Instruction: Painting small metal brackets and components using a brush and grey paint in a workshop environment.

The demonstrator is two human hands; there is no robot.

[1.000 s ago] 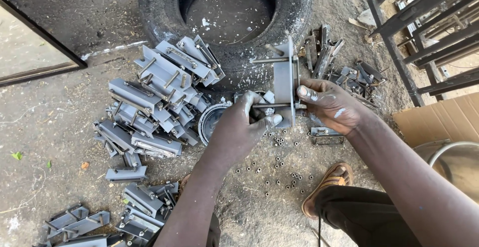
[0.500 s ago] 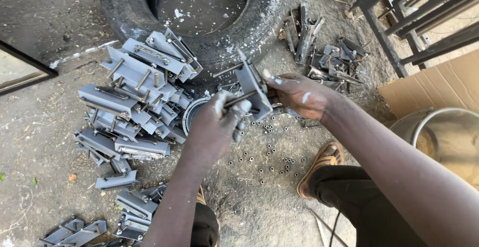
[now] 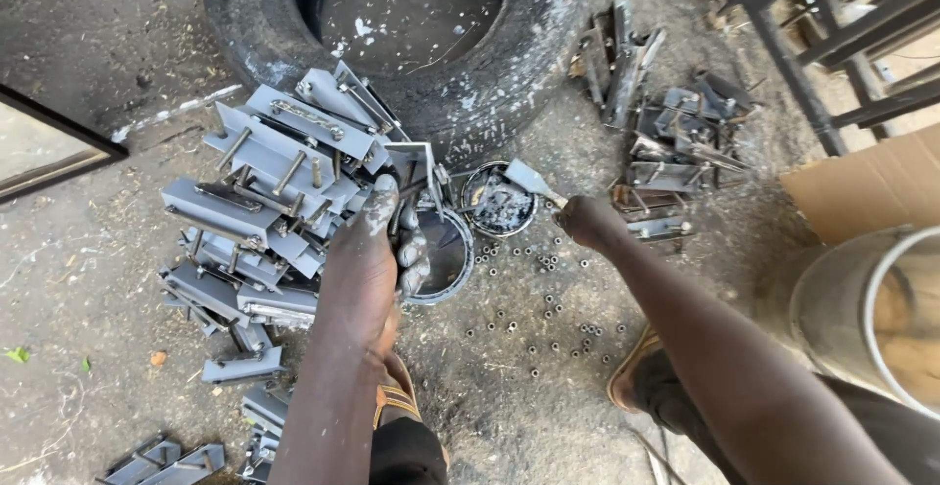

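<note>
My left hand (image 3: 377, 240) is shut on a grey-painted metal bracket (image 3: 419, 164) and holds it at the right edge of a pile of grey painted brackets (image 3: 259, 186). My right hand (image 3: 587, 221) grips a paintbrush (image 3: 534, 180), its bristles over a small open paint can (image 3: 497, 206). A second round can (image 3: 446, 260) sits just below my left hand's fingers. Both hands are smeared with grey paint.
A large tyre (image 3: 534, 45) lies at the top. Unpainted rusty brackets (image 3: 676, 142) are heaped at the right. Several small nuts (image 3: 548, 319) are scattered on the dirt. A cardboard box (image 3: 862, 186), a metal drum (image 3: 871, 309) and a steel frame (image 3: 813, 35) stand at the right.
My left hand has carried the bracket left to the grey pile. My right hand has left the bracket and brought the brush down to the paint can.
</note>
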